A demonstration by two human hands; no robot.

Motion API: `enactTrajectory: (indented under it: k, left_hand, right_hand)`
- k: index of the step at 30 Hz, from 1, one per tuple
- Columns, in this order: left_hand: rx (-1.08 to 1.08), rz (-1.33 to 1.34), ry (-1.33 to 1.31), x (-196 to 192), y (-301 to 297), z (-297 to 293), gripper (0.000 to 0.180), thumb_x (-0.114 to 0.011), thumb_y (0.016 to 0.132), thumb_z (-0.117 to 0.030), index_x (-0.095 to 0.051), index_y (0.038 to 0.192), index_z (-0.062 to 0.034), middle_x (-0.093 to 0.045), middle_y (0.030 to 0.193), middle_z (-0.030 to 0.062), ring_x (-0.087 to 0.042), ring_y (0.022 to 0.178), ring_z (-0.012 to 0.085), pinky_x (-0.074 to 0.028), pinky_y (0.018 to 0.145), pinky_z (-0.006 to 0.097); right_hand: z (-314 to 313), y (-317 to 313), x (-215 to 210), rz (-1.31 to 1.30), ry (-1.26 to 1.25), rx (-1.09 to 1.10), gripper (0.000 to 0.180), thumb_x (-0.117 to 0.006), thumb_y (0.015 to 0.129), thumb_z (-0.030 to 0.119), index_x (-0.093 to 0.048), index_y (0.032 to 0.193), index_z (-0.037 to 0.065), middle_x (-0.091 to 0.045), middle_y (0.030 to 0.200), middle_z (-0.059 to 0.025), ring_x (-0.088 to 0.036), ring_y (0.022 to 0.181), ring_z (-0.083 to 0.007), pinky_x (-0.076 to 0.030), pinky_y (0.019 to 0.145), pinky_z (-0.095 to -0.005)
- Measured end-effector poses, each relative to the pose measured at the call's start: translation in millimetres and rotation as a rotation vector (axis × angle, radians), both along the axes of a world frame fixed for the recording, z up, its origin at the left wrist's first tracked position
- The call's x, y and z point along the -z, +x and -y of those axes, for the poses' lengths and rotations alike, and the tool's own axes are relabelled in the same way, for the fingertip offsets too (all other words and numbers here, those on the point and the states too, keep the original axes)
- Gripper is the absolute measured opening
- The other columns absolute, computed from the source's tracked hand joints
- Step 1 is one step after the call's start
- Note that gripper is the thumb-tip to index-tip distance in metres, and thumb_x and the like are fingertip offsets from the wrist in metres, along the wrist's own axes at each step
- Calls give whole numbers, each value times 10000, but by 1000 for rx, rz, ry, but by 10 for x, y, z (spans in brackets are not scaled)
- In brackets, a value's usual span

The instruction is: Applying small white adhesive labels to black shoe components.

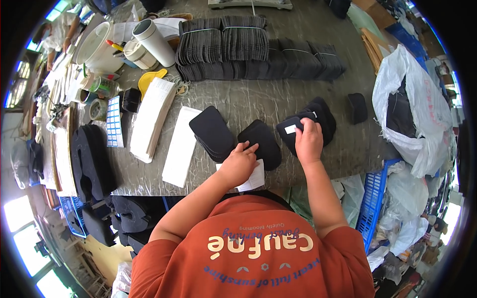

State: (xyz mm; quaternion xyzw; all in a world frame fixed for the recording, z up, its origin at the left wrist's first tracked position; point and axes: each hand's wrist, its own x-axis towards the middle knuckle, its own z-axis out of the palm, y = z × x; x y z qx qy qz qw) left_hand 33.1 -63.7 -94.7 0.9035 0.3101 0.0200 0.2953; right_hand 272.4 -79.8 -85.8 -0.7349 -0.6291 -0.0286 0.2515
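My left hand (239,165) rests at the left edge of a black rounded pad (263,141), its fingertips slightly apart on the surface. Partly beneath that hand and wrist is a white paper sheet (254,178). My right hand (309,141) is closed on the edge of another black pad (287,136), which carries a small white label (290,129). Just beyond my right hand several similar black pads (322,111) overlap in a fanned pile. A neat stack of black pads (212,130) lies left of my left hand. My thumbs are mostly hidden.
Banded bundles of black pads (223,42) line the back of the table. Paper stacks (154,119), a sheet of blue labels (114,124), tape rolls (98,109) and a white tumbler (155,42) occupy the left. One black pad (357,108) and a white sack (412,109) are right.
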Motion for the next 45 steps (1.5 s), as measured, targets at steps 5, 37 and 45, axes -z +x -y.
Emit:
enactTrajectory:
  k: [5, 37, 45]
  left_hand:
    - [-347, 277, -284, -101, 129, -80, 204, -612, 867, -173, -650, 855, 27, -663, 936, 186, -629, 869, 335, -501, 779, 409]
    - [-570, 81, -54, -85, -395, -238, 232, -626, 855, -223, -601, 763, -12, -586, 628, 199, -589, 582, 387, -462, 541, 445]
    - [9, 83, 50, -91, -90, 6, 180, -579, 844, -139, -617, 828, 36, -521, 1285, 180, -447, 1253, 325, -422, 1007, 394]
  right_hand:
    - [-63, 392, 51, 398, 14, 70, 268, -632, 790, 114, -584, 1052, 147, -552, 989, -75, -519, 976, -275, -408, 827, -401]
    - [234, -851, 92, -1053, -55, -107, 72, -632, 852, 1, -571, 816, 11, -602, 718, -28, -581, 668, -113, -463, 623, -259]
    - [23, -643, 436, -1141, -269, 43, 55, -661, 836, 24, -616, 815, 1, -615, 702, -4, -543, 642, -55, -455, 606, -225]
